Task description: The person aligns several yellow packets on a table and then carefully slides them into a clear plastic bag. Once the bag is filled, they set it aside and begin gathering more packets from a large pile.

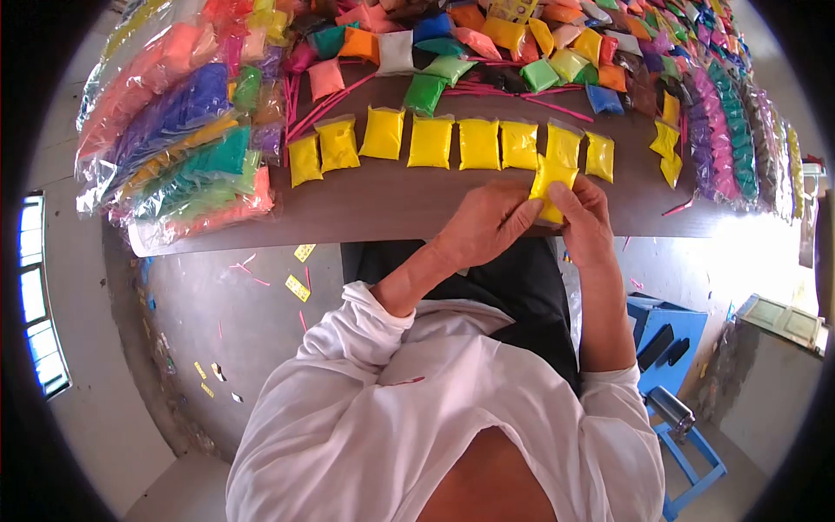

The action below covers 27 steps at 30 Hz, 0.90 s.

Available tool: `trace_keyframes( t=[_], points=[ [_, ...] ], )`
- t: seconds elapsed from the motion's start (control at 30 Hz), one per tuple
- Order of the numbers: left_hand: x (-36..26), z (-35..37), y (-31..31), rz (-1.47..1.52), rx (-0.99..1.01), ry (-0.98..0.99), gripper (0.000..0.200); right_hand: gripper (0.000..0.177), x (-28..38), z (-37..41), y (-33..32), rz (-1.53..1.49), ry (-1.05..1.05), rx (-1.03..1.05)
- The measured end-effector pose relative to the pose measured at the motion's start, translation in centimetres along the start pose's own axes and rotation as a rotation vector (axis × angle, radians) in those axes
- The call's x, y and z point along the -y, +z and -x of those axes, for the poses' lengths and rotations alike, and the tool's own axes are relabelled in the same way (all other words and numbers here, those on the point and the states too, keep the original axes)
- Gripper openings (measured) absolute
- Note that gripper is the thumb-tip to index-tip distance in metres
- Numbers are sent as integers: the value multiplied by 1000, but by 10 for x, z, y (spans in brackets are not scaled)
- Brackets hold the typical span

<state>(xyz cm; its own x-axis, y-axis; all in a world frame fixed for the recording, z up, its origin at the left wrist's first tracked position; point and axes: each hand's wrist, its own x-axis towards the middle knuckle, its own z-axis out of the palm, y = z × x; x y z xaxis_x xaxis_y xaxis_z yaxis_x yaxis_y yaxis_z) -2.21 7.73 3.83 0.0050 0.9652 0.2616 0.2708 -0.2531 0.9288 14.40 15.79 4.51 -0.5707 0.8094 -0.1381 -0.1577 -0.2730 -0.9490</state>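
Note:
Between my two hands is a small yellow packet [551, 178], held over the table's front edge. My left hand [489, 222] grips its lower left side with thumb and fingers pressed together. My right hand [584, 213] pinches it from the right, thumb lying on its front. Behind it, a row of yellow packets [430, 142] lies side by side on the dark table [365, 209]. The held packet overlaps one packet [564, 143] of that row.
Clear bags of coloured packets [178, 113] are stacked at the left, more bags [726, 130] at the right. A heap of loose packets [513, 39] covers the back, with pink strips [326, 109] among them. A blue stand [674, 339] is at lower right.

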Motion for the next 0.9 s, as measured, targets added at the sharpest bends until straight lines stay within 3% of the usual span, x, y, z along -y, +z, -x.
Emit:
trace_keyframes(
  t=[0.13,0.23,0.3,0.4,0.43,0.53,0.57,0.67,0.83,0.9],
  points=[
    [1,-3,5,-71,-60,127,26,26,-2,4,2,28,-13,-67],
    [-7,1,-1,38,40,-202,23,25,10,9,-6,-15,135,-20],
    [-9,0,-1,-71,43,-104,23,26,22,10,-12,33,204,61],
    [-2,0,4,-43,28,-69,23,31,32,21,-33,161,8,-133],
    [0,1,2,-18,37,-99,24,33,41,24,-49,252,33,-227],
    [2,0,6,25,-5,-64,24,25,57,20,-72,520,-402,-466],
    [2,-1,7,-6,-18,-32,24,24,59,15,-80,501,-415,-463],
    [1,-2,8,-56,-28,13,23,31,49,-5,-110,932,-618,-444],
    [-3,-4,10,-83,-27,8,22,45,39,-9,-124,1211,-488,-239],
    [-2,-3,10,-79,-21,-11,22,42,44,-3,-121,1211,-539,-235]
  ],
)
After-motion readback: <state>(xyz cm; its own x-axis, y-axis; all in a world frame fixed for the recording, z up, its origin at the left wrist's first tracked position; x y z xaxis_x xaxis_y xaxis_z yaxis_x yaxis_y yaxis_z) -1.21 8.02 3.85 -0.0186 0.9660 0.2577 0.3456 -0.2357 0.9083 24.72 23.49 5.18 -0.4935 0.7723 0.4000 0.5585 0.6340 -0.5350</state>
